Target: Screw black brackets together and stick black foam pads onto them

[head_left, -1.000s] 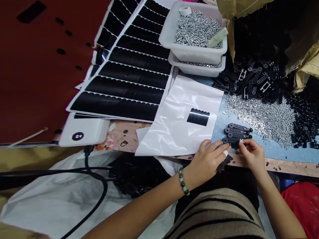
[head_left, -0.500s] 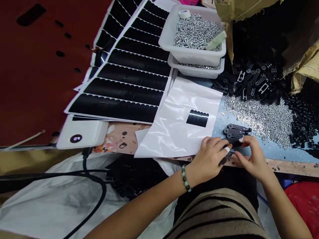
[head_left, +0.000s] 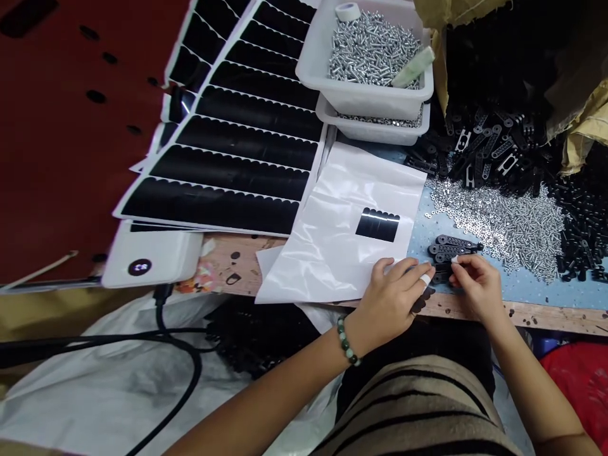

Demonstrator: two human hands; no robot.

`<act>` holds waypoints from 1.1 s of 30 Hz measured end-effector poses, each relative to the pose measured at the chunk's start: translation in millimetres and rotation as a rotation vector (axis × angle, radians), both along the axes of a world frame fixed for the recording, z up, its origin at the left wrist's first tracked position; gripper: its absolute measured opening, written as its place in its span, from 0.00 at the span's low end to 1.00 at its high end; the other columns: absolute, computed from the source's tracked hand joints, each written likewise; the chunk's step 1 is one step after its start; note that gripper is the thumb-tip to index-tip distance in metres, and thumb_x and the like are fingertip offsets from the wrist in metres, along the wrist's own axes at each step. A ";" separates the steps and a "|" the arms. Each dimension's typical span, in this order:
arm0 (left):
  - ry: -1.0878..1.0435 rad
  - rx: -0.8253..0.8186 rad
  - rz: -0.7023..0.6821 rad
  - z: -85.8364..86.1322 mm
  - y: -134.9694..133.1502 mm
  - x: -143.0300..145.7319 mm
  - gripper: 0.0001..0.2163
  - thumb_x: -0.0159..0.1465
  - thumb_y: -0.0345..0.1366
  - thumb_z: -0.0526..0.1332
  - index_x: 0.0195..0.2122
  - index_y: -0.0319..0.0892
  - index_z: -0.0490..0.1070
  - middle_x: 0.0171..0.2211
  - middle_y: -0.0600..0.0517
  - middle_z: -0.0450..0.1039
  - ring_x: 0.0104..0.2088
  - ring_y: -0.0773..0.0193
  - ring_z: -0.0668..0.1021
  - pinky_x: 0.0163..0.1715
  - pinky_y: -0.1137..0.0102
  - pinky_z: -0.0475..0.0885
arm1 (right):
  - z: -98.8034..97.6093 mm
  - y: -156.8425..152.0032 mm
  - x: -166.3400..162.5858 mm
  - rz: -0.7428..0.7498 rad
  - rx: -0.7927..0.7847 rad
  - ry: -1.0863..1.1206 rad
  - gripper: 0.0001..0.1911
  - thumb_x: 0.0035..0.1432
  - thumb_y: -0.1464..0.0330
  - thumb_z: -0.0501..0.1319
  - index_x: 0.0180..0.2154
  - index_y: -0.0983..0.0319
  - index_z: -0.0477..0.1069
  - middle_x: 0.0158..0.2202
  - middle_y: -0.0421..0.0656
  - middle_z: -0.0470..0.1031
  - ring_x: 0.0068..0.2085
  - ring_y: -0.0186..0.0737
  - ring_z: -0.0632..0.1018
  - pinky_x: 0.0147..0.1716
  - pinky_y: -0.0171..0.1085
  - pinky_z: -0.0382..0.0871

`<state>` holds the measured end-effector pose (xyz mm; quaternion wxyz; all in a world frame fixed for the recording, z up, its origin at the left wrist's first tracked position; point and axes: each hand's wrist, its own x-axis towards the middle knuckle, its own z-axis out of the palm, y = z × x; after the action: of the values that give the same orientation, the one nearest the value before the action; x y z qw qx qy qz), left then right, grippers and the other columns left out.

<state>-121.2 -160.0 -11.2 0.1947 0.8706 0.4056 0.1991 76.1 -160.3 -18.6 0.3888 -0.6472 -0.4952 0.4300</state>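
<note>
Black plastic bracket pinched between closed fingers of left hand and right hand, at table edge, just beside bracket stack.

- Black plastic bars: flat, narrow, matte strips with rounded ends and a row of small holes along each.
- They lie flat and side by side in a small group on the blue top of the bench, close to its front edge. Their long sides touch, and they run roughly left to right.
- The nearest bar sits just in front of that group. The right hand pinches one end, and the fingertips of the left hand lie on the other, so most of it is hidden.
</note>
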 end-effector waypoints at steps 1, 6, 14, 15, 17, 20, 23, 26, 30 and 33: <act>0.007 0.003 -0.007 0.2 -0.1 0.4 0.18 0.61 0.28 0.55 0.53 0.41 0.69 0.53 0.47 0.72 0.52 0.53 0.70 0.52 0.53 0.55 | -0.7 0.1 -0.7 0.004 -0.007 -0.014 0.10 0.55 0.60 0.61 0.32 0.60 0.72 0.29 0.41 0.72 0.24 0.35 0.76 0.24 0.35 0.73; 0.027 0.019 -0.013 2.1 0.1 3.9 0.19 0.61 0.27 0.55 0.53 0.42 0.68 0.54 0.47 0.71 0.51 0.54 0.71 0.52 0.55 0.55 | 0.7 2.8 -2.0 0.057 -0.034 -0.123 0.10 0.55 0.61 0.59 0.32 0.60 0.71 0.25 0.40 0.72 0.22 0.36 0.75 0.24 0.35 0.70; 0.024 -0.031 -0.029 8.4 9.2 7.1 0.20 0.58 0.26 0.56 0.52 0.41 0.69 0.51 0.46 0.72 0.51 0.52 0.69 0.52 0.53 0.56 | 19.9 9.0 6.6 0.190 0.105 -0.631 0.08 0.57 0.62 0.60 0.35 0.59 0.64 0.27 0.39 0.68 0.26 0.37 0.70 0.26 0.35 0.65; 0.006 -0.049 -0.032 10.0 11.4 7.2 0.19 0.58 0.26 0.56 0.51 0.41 0.69 0.52 0.46 0.71 0.51 0.51 0.69 0.51 0.53 0.56 | 23.3 8.1 6.6 0.209 0.175 -0.628 0.09 0.57 0.62 0.60 0.37 0.59 0.65 0.31 0.41 0.69 0.29 0.38 0.71 0.28 0.36 0.66; -0.034 -0.094 -0.044 13.4 15.4 8.2 0.16 0.59 0.27 0.56 0.48 0.41 0.71 0.53 0.46 0.70 0.52 0.51 0.68 0.51 0.53 0.57 | 30.2 5.5 4.2 0.326 0.324 -0.535 0.11 0.58 0.64 0.60 0.42 0.59 0.64 0.38 0.46 0.70 0.35 0.40 0.73 0.32 0.38 0.69; -0.097 -0.162 -0.067 17.6 19.1 10.3 0.15 0.61 0.27 0.53 0.46 0.40 0.72 0.55 0.46 0.68 0.54 0.52 0.66 0.52 0.54 0.58 | 36.6 0.8 -1.8 0.554 0.414 -0.347 0.07 0.62 0.70 0.55 0.43 0.58 0.65 0.37 0.44 0.71 0.37 0.39 0.74 0.37 0.38 0.71; -0.183 -0.197 -0.031 19.0 20.2 10.3 0.16 0.65 0.28 0.48 0.50 0.41 0.70 0.57 0.47 0.66 0.55 0.55 0.66 0.53 0.57 0.59 | 32.9 -1.3 -1.5 0.454 0.351 -0.233 0.05 0.62 0.70 0.56 0.40 0.58 0.67 0.34 0.42 0.72 0.34 0.36 0.75 0.34 0.36 0.71; -0.181 -0.155 0.037 16.2 20.0 8.5 0.18 0.66 0.28 0.47 0.55 0.42 0.66 0.57 0.46 0.67 0.55 0.55 0.66 0.51 0.56 0.60 | 20.7 1.4 5.7 0.125 0.212 -0.076 0.04 0.59 0.67 0.60 0.37 0.59 0.70 0.31 0.40 0.72 0.28 0.34 0.75 0.28 0.34 0.71; -0.037 -0.060 -0.010 8.2 18.6 9.3 0.19 0.62 0.27 0.53 0.54 0.41 0.68 0.56 0.46 0.69 0.54 0.51 0.68 0.50 0.52 0.56 | 4.9 9.6 9.7 -0.116 0.048 0.103 0.08 0.54 0.63 0.63 0.33 0.61 0.72 0.26 0.38 0.71 0.24 0.34 0.76 0.25 0.34 0.73; 0.017 -0.015 -0.021 4.0 17.2 11.0 0.19 0.61 0.28 0.54 0.54 0.40 0.67 0.55 0.46 0.70 0.53 0.51 0.69 0.52 0.51 0.55 | -0.3 13.3 7.4 -0.153 0.014 0.103 0.09 0.52 0.62 0.64 0.32 0.61 0.73 0.25 0.38 0.72 0.24 0.34 0.76 0.25 0.34 0.73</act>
<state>-110.2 -142.8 -7.1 0.2001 0.8750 0.3995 0.1866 83.5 -147.0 -18.9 0.4502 -0.6572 -0.4267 0.4282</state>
